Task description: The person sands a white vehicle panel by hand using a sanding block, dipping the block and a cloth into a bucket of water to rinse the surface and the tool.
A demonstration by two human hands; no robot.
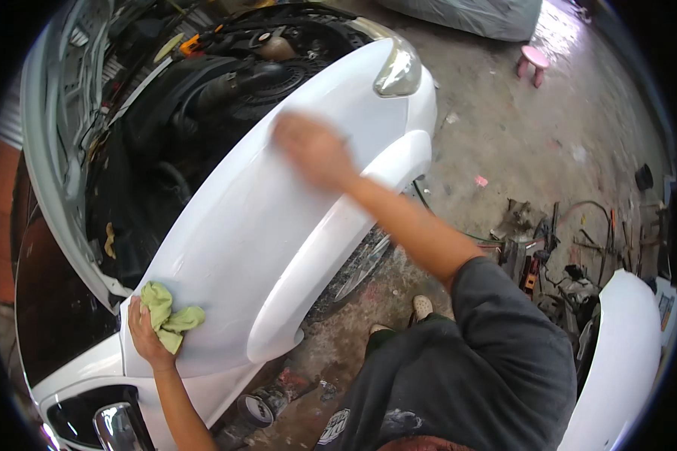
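A white car fender (229, 233) stretches diagonally in front of me, from the windscreen side up to the headlight (399, 69). My left hand (146, 338) rests on its rear end, fingers curled round a crumpled light green cloth (165, 316) that lies against the paint. Farther forward, my right hand (312, 150) is on the fender's upper surface near the engine bay edge. Motion smears its fingers, so whether it holds anything is hidden. Below it runs the raised white wheel arch flare (331, 240).
The hood is raised over the open engine bay (210, 113). A side mirror (116, 427) sticks out at lower left. On the floor are a can (257, 411), a pink stool (535, 58) and scattered car parts (534, 248). A loose white panel (617, 361) stands at right.
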